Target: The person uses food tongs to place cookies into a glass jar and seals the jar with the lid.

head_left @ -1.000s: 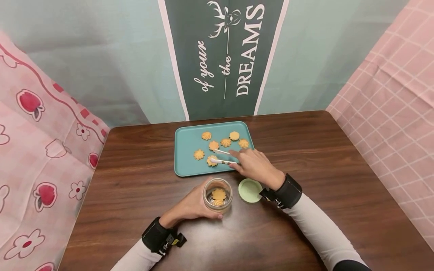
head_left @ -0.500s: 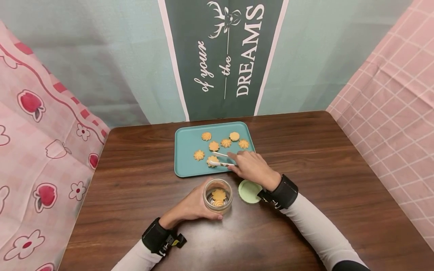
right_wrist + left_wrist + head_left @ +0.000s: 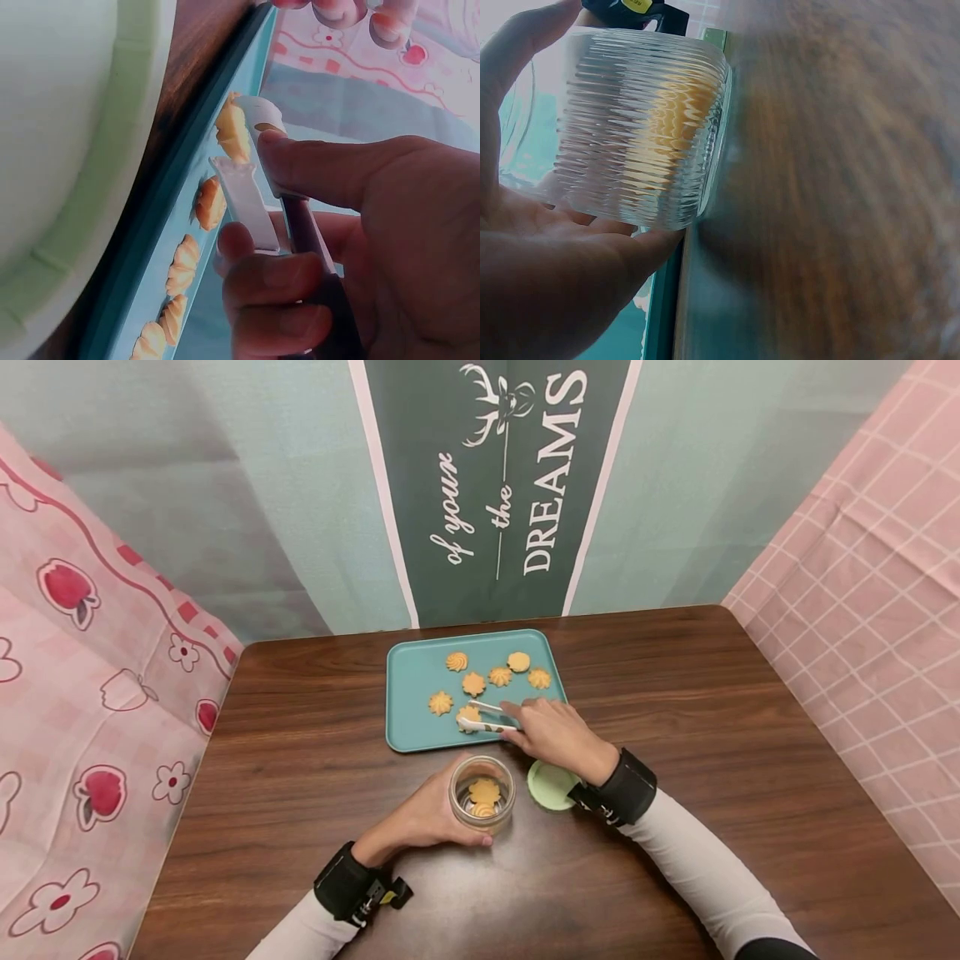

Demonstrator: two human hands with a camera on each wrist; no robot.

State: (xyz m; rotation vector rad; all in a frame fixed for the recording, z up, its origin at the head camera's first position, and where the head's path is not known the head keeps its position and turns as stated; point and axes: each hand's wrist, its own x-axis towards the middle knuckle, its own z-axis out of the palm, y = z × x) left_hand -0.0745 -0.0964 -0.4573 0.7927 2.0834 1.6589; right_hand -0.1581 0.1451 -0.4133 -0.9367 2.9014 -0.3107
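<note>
My left hand (image 3: 420, 817) grips a ribbed glass jar (image 3: 482, 793) standing on the table; a few cookies lie inside the jar (image 3: 641, 131). My right hand (image 3: 551, 732) holds white tongs (image 3: 486, 717), whose tips close round a cookie (image 3: 468, 718) near the front edge of the teal tray (image 3: 411, 693). In the right wrist view the thumb and fingers squeeze the tongs (image 3: 251, 202) with that cookie (image 3: 234, 129) at the tips. Several more cookies (image 3: 498, 675) lie on the tray.
A pale green lid (image 3: 551, 783) lies on the wooden table (image 3: 675, 710) just right of the jar, under my right wrist. Fabric walls stand on three sides: pink at left and right, a green banner behind.
My right hand has drawn back slightly toward me and left, and the tongs' tips have come together on the front cookie. The left hand and jar have not moved.
</note>
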